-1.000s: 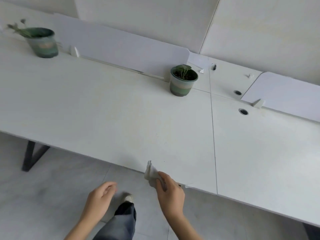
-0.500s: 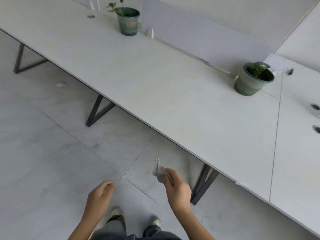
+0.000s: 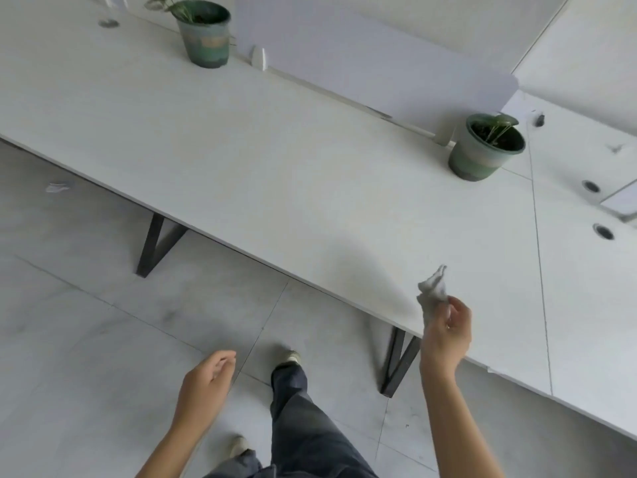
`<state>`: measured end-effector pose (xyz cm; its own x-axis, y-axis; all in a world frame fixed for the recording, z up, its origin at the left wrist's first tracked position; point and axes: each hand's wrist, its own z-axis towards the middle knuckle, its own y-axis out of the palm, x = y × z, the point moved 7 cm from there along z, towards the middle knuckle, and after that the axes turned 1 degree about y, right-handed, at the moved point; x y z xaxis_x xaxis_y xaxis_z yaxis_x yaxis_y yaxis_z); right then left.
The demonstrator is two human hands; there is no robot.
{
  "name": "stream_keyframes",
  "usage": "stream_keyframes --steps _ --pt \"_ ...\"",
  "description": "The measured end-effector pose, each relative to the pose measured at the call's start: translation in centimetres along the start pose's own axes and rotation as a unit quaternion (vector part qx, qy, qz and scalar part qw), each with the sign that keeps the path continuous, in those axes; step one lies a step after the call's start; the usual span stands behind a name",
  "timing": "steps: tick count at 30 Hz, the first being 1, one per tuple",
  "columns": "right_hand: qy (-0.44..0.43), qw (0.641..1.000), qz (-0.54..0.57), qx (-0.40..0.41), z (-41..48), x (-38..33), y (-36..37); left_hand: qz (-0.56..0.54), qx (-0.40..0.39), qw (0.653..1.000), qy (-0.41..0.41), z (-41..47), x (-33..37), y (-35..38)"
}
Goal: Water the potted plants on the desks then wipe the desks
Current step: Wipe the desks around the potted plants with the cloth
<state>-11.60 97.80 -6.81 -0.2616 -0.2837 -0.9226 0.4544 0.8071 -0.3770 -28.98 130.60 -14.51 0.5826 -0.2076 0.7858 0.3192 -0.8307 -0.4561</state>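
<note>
The right hand (image 3: 446,334) is raised at the front edge of the long white desk (image 3: 275,160), its fingers and thumb curled round a crumpled white cloth (image 3: 432,294), whose loose end sticks up above the fingertips. The cloth shows against the desktop just inside the near edge; whether it touches the surface cannot be told. The left hand (image 3: 206,381) hangs lower, over the tiled floor (image 3: 86,339), palm turned inward, fingers loosely curled and holding nothing. Two potted plants stand along the far side of the desk, well apart. The left pot (image 3: 205,34), green with a banded pattern, stands upright just beside the end of a white divider panel (image 3: 362,53), with thin leafy stems leaning out to the left. The right pot (image 3: 482,150), of the same green, stands by the panel's other end and holds a few round leaves. A seam just right of that pot separates this desk from a neighbouring desk (image 3: 586,305), which has two round cable holes (image 3: 604,231) set one behind the other. Black angled legs (image 3: 155,246) carry the desktop. On the floor under its left part lies a small white scrap (image 3: 57,188). The person's dark trouser leg (image 3: 303,408) and a light shoe (image 3: 289,357) are between the two arms.
</note>
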Motion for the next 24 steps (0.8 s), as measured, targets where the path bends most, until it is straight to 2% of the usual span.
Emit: stream_keyframes --steps 3,6,8,15,18,24 --pt "0.006 0.983 -0.175 -0.051 6.6 2.0 1.8 0.036 -0.002 0.999 0.02 4.1 2.2 0.8" --pt "-0.002 0.918 -0.376 -0.128 9.8 4.6 4.5 0.117 0.046 0.987 0.097 8.4 5.9 0.9" --pt "-0.015 0.886 -0.438 -0.155 10.7 4.6 6.4 0.181 0.054 0.97 0.153 10.9 8.5 1.7" --pt "-0.09 0.821 -0.485 -0.288 15.0 0.8 16.4 0.32 0.019 0.933 0.163 16.0 12.1 5.1" --pt "-0.128 0.799 -0.492 -0.322 17.1 -1.4 21.3 0.336 0.002 0.935 0.117 16.8 11.3 4.6" --pt "-0.189 0.773 -0.488 -0.357 15.6 -2.9 26.6 0.382 -0.012 0.916 0.125 17.6 11.2 4.1"
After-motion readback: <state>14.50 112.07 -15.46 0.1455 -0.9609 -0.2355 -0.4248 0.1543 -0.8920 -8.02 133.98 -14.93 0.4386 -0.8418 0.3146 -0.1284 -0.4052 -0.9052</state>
